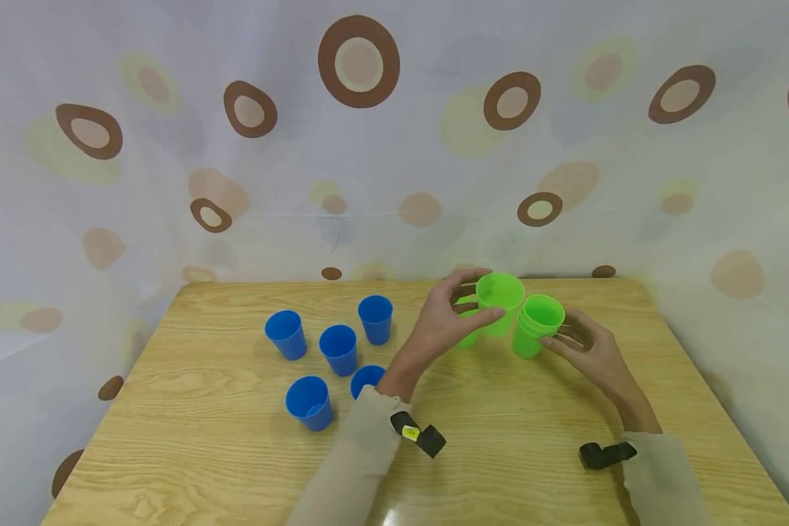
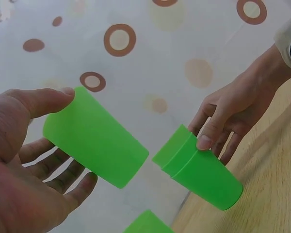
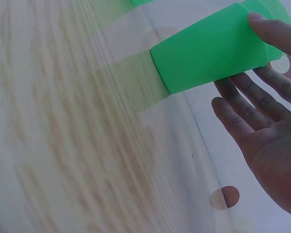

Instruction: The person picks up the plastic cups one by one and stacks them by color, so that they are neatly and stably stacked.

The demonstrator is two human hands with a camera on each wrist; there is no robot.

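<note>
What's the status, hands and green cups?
Left hand holding single green cup, raised. Right hand gripping nested green cups, on table. Another green cup partly hidden behind left hand in head view; nothing visible between held cup and stack.

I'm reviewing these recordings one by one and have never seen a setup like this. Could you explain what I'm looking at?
There is no robot here: a person works with two bare hands. The widest picture comes from a camera on the head, looking forward and down. The other two come from cameras on the left and right wrists, each watching that hand's work.

On the wooden table stand five blue cups, one partly hidden by the left arm. The left hand holds a single green cup. The right hand grips a stack of nested green cups. Another green cup is partly hidden behind the left hand. Behind everything hangs a patterned backdrop.
</note>
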